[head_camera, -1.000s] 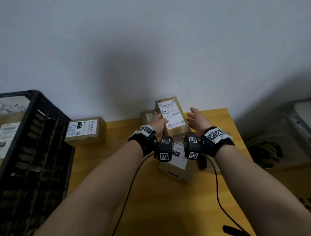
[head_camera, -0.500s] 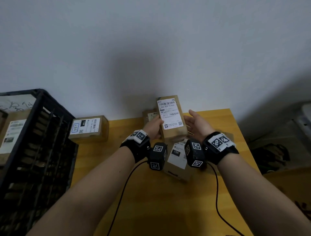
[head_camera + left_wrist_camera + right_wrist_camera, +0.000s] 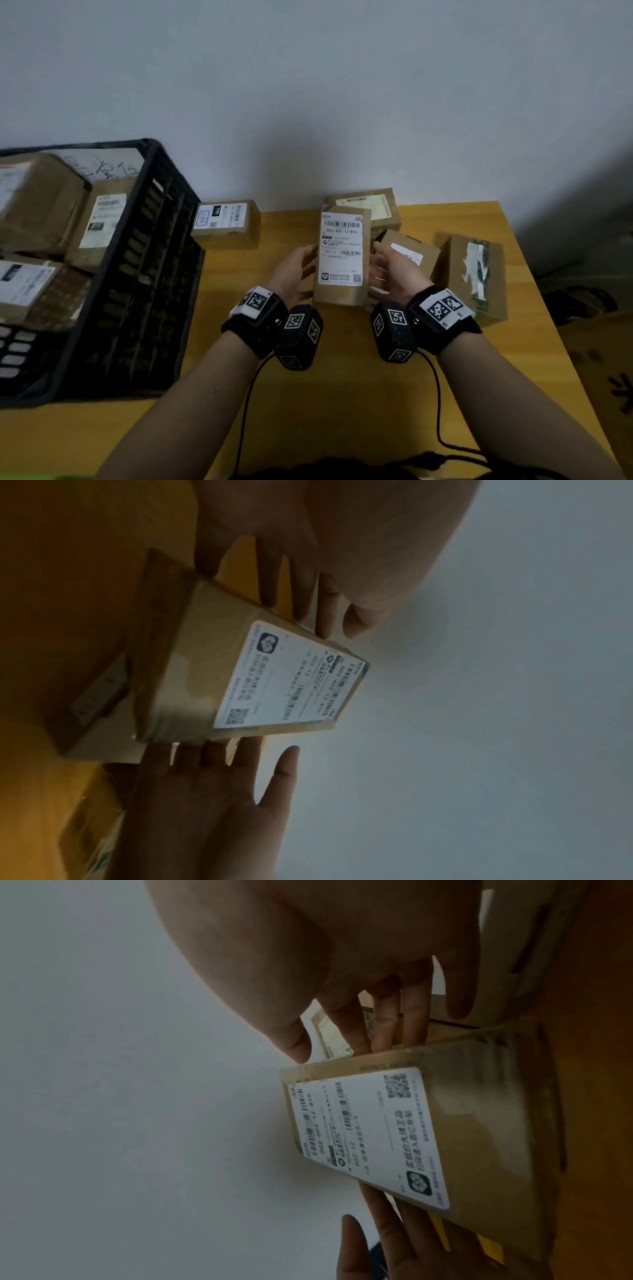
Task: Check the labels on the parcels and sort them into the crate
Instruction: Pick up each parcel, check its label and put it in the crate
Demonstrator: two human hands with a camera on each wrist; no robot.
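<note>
A brown parcel with a white barcode label is held upright above the yellow table, label facing me. My left hand presses its left side and my right hand its right side. In the left wrist view the left hand and the right hand reach behind the parcel with straight fingers, thumbs free. The right wrist view shows the same parcel between the right hand and the left hand. The black crate at the left holds several parcels.
Other parcels lie on the table: one by the wall beside the crate, one behind the held parcel, and two to the right. Wrist-camera cables trail over the near table. The table's right edge is close.
The right hand, apart from the parcel before, now presses against its right side. The parcel has come lower and nearer me, its label squared to my view.
</note>
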